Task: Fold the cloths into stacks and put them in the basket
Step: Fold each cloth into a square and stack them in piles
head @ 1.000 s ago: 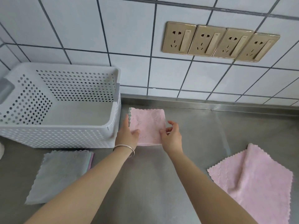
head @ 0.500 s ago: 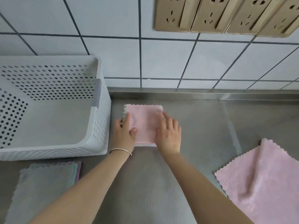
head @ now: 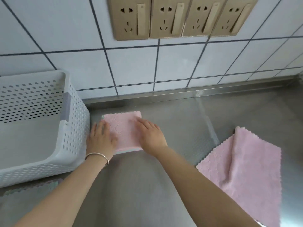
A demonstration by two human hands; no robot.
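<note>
Both hands lay flat on the folded pink cloth, fingers straight and slightly spread, pressing it onto the steel counter. The left hand, a bangle on its wrist, covered the cloth's left edge; the right hand covered its right edge. Just left of the left fingers stood the white perforated basket. Well to the right of the right fingers lay an unfolded pink cloth. A grey cloth showed just before the basket.
</note>
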